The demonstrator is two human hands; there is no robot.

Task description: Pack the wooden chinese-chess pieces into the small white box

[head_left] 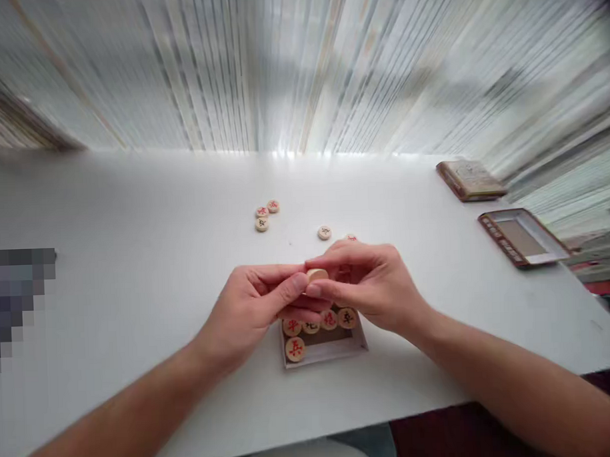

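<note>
Between my two hands is a round wooden Chinese chess piece (316,275), its pale face turned up and its rim pinched by fingers and thumbs. My left hand (267,296) grips it from the left and my right hand (361,276) from the right, both closed. Just below them lies a shallow box tray (334,351), partly hidden by the hands. Inside it, a red-marked piece (295,349) sits in the front left corner, with a row of red- and black-marked pieces (329,319) behind. The tray's far part is covered by my hands.
Three loose pieces (262,217) lie close together at the back. A black-marked piece (324,232) and a partly hidden red-marked piece (351,238) lie beyond my right hand. At the right stand a closed box (471,179) and an open box lid (505,241). A striped curtain (279,69) borders the white table (135,228).
</note>
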